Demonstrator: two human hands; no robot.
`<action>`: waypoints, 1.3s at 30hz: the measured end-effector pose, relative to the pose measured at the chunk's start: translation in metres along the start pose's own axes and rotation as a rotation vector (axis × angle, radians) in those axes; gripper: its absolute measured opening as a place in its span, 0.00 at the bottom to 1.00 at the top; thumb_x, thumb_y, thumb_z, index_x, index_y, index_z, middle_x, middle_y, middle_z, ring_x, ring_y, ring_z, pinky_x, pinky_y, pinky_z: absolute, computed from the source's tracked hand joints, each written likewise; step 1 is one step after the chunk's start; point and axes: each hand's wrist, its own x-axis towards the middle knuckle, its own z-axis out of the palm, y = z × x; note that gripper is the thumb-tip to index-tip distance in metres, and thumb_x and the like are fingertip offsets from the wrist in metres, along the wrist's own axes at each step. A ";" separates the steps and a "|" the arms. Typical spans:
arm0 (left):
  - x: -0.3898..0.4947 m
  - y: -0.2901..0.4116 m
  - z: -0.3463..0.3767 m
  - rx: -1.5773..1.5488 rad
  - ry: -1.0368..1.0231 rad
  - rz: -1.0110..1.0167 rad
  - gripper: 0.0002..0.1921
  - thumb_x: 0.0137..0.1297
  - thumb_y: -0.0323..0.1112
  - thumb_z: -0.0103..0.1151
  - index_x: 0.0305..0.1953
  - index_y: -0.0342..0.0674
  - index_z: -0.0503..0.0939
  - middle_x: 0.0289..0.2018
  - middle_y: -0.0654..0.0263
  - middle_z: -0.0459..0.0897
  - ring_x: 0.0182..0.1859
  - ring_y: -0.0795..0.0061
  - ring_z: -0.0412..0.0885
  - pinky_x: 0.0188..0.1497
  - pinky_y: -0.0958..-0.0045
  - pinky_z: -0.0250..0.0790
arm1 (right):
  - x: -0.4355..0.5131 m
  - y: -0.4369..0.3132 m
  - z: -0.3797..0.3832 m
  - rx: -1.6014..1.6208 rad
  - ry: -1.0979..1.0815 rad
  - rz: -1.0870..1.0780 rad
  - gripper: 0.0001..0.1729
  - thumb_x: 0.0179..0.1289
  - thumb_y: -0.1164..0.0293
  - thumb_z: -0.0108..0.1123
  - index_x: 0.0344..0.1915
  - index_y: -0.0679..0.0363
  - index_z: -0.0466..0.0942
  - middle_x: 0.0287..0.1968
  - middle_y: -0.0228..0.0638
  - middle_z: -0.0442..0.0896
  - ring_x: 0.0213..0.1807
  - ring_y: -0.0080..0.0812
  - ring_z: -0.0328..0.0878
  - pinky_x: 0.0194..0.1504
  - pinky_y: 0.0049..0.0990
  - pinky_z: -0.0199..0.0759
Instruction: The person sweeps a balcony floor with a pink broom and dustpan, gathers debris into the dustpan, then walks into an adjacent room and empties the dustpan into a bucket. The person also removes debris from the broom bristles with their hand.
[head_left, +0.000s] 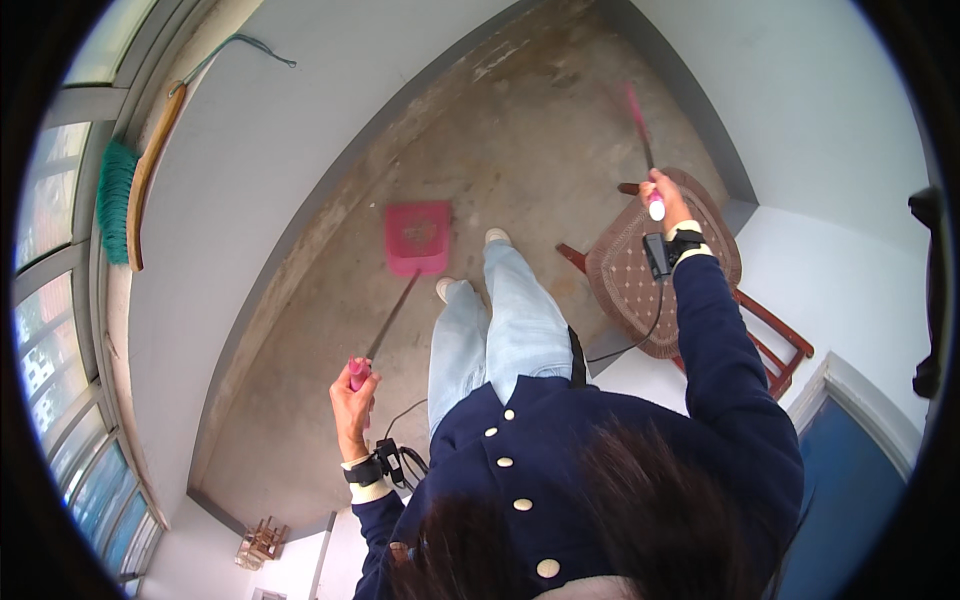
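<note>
My left hand (354, 401) grips the pink handle end of a long-handled dustpan. Its dark shaft slants up to the pink plastic pan (418, 236), which rests on the concrete floor left of my feet and has some debris in it. My right hand (666, 199) is closed around the pink and white handle end of a broom. The broom's dark shaft runs away from me to a blurred pink head (636, 109) near the far right corner of the floor. That hand is above the chair's patterned seat cover.
A wooden chair with a brown seat cover (637, 277) stands at the right by the wall. A green-bristled brush (118, 202) with a wooden handle lies on the window ledge at left. Small wooden stools (264, 540) stand at lower left. A blue door (847, 465) is at lower right.
</note>
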 end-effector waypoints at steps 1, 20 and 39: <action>0.001 0.002 0.003 0.038 0.043 -0.027 0.13 0.53 0.29 0.57 0.41 0.35 0.75 0.22 0.70 0.78 0.14 0.89 0.62 0.14 0.84 0.52 | 0.010 -0.014 -0.002 0.076 0.011 0.001 0.15 0.63 0.64 0.51 0.27 0.61 0.60 0.16 0.31 0.65 0.11 0.22 0.62 0.11 0.16 0.61; 0.014 0.020 0.010 0.061 -0.038 -0.052 0.12 0.52 0.29 0.59 0.39 0.36 0.76 0.17 0.76 0.69 0.15 0.89 0.62 0.15 0.83 0.53 | 0.036 0.103 -0.003 -0.350 0.142 -0.088 0.07 0.67 0.67 0.39 0.44 0.52 0.59 0.19 0.31 0.61 0.12 0.25 0.60 0.10 0.25 0.57; 0.010 -0.032 -0.016 0.269 -0.150 0.188 0.16 0.48 0.33 0.61 0.39 0.33 0.77 0.19 0.68 0.71 0.26 0.84 0.67 0.32 0.77 0.65 | -0.126 0.205 -0.043 -0.302 0.068 -0.067 0.13 0.68 0.62 0.43 0.51 0.42 0.61 0.18 0.32 0.65 0.12 0.19 0.59 0.11 0.18 0.57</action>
